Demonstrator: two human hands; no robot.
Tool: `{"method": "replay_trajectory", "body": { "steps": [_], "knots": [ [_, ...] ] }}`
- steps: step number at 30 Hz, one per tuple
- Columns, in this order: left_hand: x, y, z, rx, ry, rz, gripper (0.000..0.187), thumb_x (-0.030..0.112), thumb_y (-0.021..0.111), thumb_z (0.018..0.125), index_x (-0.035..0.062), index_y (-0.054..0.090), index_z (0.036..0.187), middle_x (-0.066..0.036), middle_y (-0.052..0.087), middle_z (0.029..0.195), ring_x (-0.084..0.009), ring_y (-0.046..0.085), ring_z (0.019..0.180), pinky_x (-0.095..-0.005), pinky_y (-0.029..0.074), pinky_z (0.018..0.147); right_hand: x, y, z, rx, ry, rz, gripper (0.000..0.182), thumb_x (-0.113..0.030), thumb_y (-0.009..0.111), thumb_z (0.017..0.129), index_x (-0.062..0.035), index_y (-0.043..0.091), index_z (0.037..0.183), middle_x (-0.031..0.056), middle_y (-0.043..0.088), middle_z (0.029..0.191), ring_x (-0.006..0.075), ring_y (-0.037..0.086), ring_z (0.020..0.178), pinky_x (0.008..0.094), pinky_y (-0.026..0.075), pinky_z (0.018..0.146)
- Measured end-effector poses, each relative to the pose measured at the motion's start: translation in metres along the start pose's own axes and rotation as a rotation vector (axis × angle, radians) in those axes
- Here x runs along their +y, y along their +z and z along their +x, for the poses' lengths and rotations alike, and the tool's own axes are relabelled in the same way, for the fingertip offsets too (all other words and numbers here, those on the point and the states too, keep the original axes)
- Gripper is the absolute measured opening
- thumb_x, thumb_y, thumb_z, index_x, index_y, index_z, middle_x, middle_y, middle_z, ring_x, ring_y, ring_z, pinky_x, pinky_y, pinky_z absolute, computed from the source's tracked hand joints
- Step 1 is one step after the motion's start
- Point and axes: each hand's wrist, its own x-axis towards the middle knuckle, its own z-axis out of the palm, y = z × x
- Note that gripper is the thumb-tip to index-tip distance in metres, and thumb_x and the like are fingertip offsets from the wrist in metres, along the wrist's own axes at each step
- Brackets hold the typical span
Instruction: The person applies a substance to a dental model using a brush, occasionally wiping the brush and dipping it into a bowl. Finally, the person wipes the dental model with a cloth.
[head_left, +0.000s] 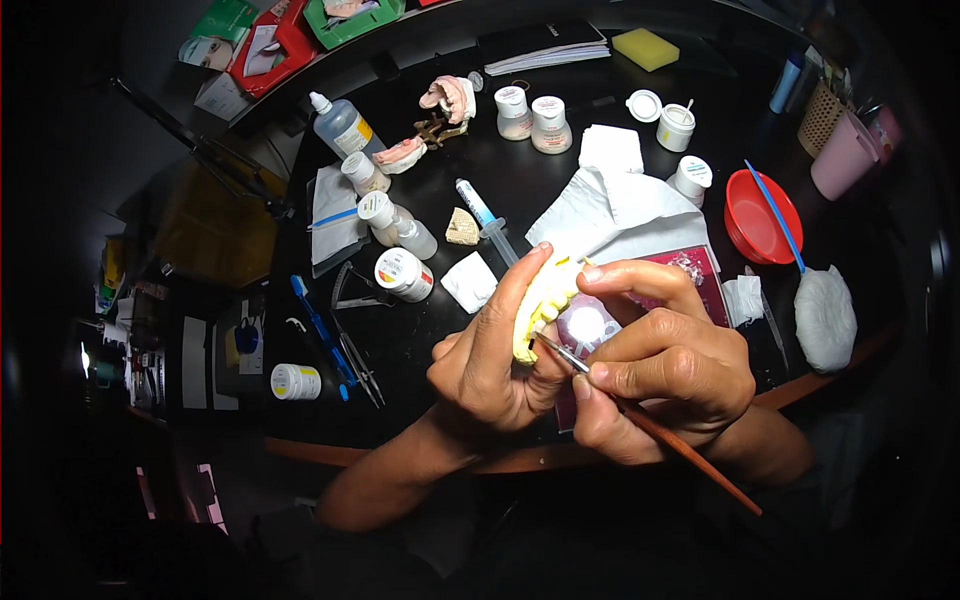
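My left hand [495,365] holds a yellow dental model [545,300] between its fingers, tilted upright near the middle of the view. In my right hand [670,365] is a thin brush [680,441] with a reddish-brown handle, pinched close to its metal end. The brush tip points at the lower part of the model; whether it touches cannot be made out. My right index finger reaches to the model's upper right edge. Behind the hands lie a purple round object [587,328] and a dark red tray [712,290], both partly hidden.
White-lidded jars [403,273], a syringe [487,220], and a pink jaw model [452,98] stand or lie beyond my hands. White tissue [640,205] lies behind them. A red bowl [742,225] with a blue stick [775,212] is right; tweezers [358,365] lie left.
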Motion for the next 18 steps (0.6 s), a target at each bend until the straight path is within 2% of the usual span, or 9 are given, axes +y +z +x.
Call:
{"method": "replay_trajectory", "body": {
  "steps": [18],
  "knots": [
    [-0.0001,-0.0007,0.0017,0.007,0.037,0.023,0.048,0.021,0.060,0.107,-0.0174,0.055,0.135,-0.026,0.072,0.123,-0.0257,0.078,0.099,-0.0305,0.062,0.083,-0.0004,-0.0042,0.0015,-0.049,-0.006,-0.019,0.016,-0.001,0.085,0.077,-0.0012,0.072,0.085,0.0091,0.072,0.079,0.0380,0.072,0.111,0.0435,0.059,0.091]
  ]
}}
